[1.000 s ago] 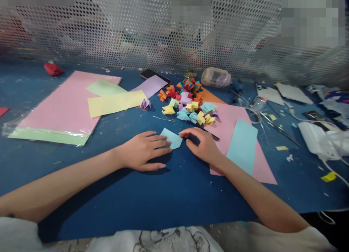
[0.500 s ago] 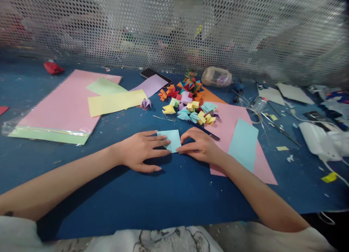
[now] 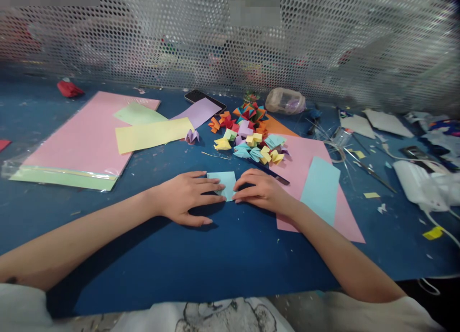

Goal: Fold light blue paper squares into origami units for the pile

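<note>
One blue paper (image 3: 227, 179), likely mid-fold: left hand (image 3: 187, 196) spread atop, right hand (image 3: 261, 190) at edge, grip unclear; next crease wants steadiness.

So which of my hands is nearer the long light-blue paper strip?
Right. Your right hand is left of the long light-blue paper strip, at the right edge of the small light-blue paper square; your left hand is farther left.
</note>
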Motion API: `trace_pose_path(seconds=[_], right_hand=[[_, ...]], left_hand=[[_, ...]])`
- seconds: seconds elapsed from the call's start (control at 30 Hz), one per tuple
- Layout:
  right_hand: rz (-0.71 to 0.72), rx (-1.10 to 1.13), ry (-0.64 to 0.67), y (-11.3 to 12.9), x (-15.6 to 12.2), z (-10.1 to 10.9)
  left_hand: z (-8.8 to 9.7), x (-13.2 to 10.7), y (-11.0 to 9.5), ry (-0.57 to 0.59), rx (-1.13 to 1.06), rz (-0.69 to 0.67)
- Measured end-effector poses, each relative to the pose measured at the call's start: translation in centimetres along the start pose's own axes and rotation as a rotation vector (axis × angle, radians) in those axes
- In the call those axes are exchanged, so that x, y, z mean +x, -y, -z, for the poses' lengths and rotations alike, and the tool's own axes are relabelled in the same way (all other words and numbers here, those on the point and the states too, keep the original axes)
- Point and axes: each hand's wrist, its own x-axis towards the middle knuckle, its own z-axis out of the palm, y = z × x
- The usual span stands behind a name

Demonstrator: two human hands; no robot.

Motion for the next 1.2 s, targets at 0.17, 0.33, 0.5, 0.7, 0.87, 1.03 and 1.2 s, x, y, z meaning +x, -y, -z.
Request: trace_pose_path(seconds=[0.17,0.33,0.5,0.7,0.87,1.03,1.2], right_hand=[[-0.085,0.056,-0.026,0.0,0.2,0.1],[-0.223,0.063,-0.098,0.6,1.0,-0.6],[-0.290,0.016,-0.111,1.1,1.5,-1.3],[-0.280,-0.119,-0.052,1.6,1.8,-1.6],[-0.320,-0.221,-0.059,2.2,2.3,-2.0],[-0.347,-0.191,-0.057,2.2,2.4,-2.0],[-0.333,-0.112,-0.074,1.9,2.2,-1.8]], left_hand=[[0.0,-0.1,-0.1,0.005,0.023,0.017],[-0.1,-0.1,-0.1,0.029,0.057,-0.004],[-0.2,-0.2,-0.1,0.017,0.052,-0.009],[-0.2,-0.1,-0.1,0.029,0.062,-0.014],[-0.2,0.0,-0.1,0.039,0.074,-0.022],[-0.1,-0.1,-0.1,-0.004,0.033,-0.018],[-0.2,-0.1,-0.1,-0.021,0.022,-0.021]])
